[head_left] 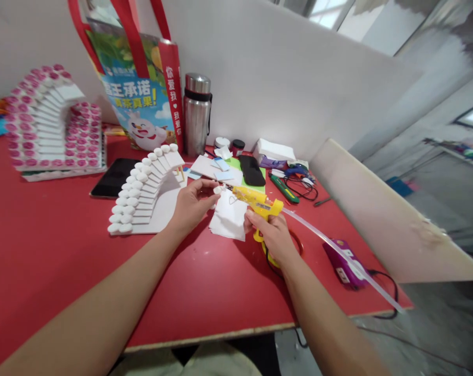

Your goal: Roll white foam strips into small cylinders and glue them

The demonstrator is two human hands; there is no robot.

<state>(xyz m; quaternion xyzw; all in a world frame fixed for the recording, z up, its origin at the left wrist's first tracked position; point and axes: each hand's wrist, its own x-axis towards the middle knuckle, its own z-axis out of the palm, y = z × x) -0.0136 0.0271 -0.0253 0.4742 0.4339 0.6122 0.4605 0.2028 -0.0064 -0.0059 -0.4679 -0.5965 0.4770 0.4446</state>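
My right hand (273, 232) is wrapped round the handle of a yellow hot glue gun (254, 197), with a long clear glue stick (324, 237) trailing from its back end. The gun's nozzle meets a small white round disc (217, 190) pinched between the fingers of my left hand (193, 206). Below the nozzle lies some white paper (229, 216). Left of my left hand stands a small curved white staircase model (142, 196), its outer edge lined with round white pieces like the one I hold.
At the far left is another staircase model (50, 122) covered in pink and white rounds. A dark tablet or phone (115, 177), patterned bag (142, 104) and steel flask (197, 115) stand behind. Right are a green-handled tool (283, 188), cables and a purple box (344, 263).
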